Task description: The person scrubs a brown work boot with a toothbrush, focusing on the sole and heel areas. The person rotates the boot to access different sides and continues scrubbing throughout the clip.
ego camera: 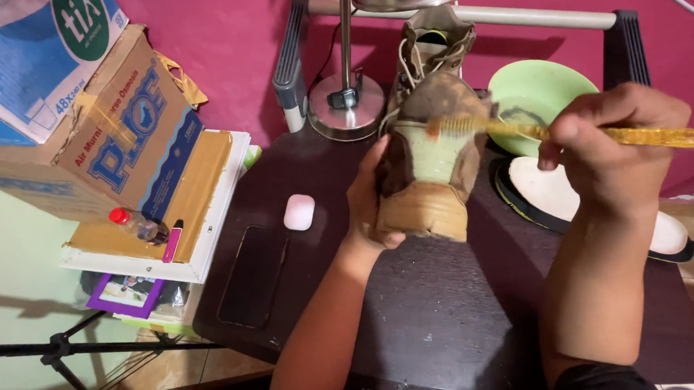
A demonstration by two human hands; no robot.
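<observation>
My left hand [366,204] grips a worn tan boot [431,139] from its left side, holding it tilted above the dark table [440,309] with the toe end toward me. A pale green smear covers part of the boot's front. My right hand [612,151] holds a translucent amber toothbrush [660,135] by its handle. The brush head [450,125] lies across the upper part of the boot, touching it.
A green bowl [543,90] and a shoe insole [557,196] lie at the right. A lamp base [345,106], a small white case [299,212] and a black phone [253,275] sit at the left. Cardboard boxes [114,128] stack beyond the table's left edge, above a tripod [62,352].
</observation>
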